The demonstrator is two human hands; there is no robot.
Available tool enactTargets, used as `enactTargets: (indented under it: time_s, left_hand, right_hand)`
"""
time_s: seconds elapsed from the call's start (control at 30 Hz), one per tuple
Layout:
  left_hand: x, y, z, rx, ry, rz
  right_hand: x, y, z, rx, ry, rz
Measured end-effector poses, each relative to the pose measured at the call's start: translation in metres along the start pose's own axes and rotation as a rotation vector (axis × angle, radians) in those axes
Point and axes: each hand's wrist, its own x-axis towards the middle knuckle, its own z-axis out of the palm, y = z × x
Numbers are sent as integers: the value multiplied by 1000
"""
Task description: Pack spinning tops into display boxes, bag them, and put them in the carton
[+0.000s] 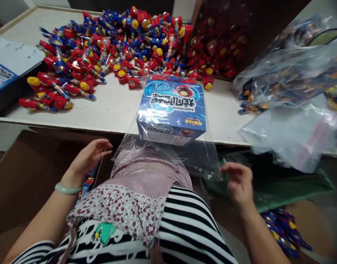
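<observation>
A blue printed box (171, 110) with spinning-top pictures sits inside a clear plastic bag (196, 157), at the front edge of the table. The bag's loose mouth hangs over the edge toward me and flares to both sides. My left hand (91, 157), a pale green bangle (68, 189) on its wrist, is open just left of the bag, fingers stretched toward it and holding nothing. At the bag's right corner, my right hand (240, 179) has its fingers apart and slightly curved. It is blurred, and I cannot tell whether its fingertips touch the plastic.
A heap of red and blue toys (124, 44) covers the back of the white table (113, 110). Filled clear bags (295, 69) lie at the right, over flat plastic bags (292, 128). Another printed box (3, 77) stands left. Below are cardboard (28, 176) and a green bag (292, 190).
</observation>
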Motion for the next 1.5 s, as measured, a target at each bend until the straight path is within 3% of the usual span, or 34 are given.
enactTargets:
  time_s: [0.07, 0.13, 0.2, 0.3, 0.4, 0.6, 0.9, 1.13, 1.3, 1.4, 1.5]
  left_hand:
    - [15, -8, 19, -101, -161, -251]
    - [32, -10, 43, -210, -317, -409]
    - [43, -7, 65, -348, -324, -398]
    - [49, -5, 85, -498, -203, -258]
    - [51, -15, 87, -524, -155, -146]
    - [71, -39, 62, -415, -205, -53]
    - [88, -23, 36, -13, -151, -7]
    - [138, 20, 32, 501, -137, -121]
    - [176, 19, 56, 383, -224, -29]
    - [195, 7, 64, 248, -173, -45]
    - [213, -2, 68, 243, -119, 41]
  right_hand:
    - [15, 0, 16, 286, -227, 350]
    - [34, -7, 31, 492, -494, 562]
    - [49, -16, 40, 604, -510, 612]
    - [59, -20, 42, 684, -333, 547]
    - [59, -5, 43, 685, -275, 465]
    - [68, 40, 55, 528, -272, 374]
    - [107, 50, 52, -47, -153, 187]
    - [155, 58, 57, -230, -260, 82]
    - [196, 63, 64, -122, -335, 147]
    - [223, 70, 67, -80, -371, 145]
    - [254, 74, 73, -65, -419, 61]
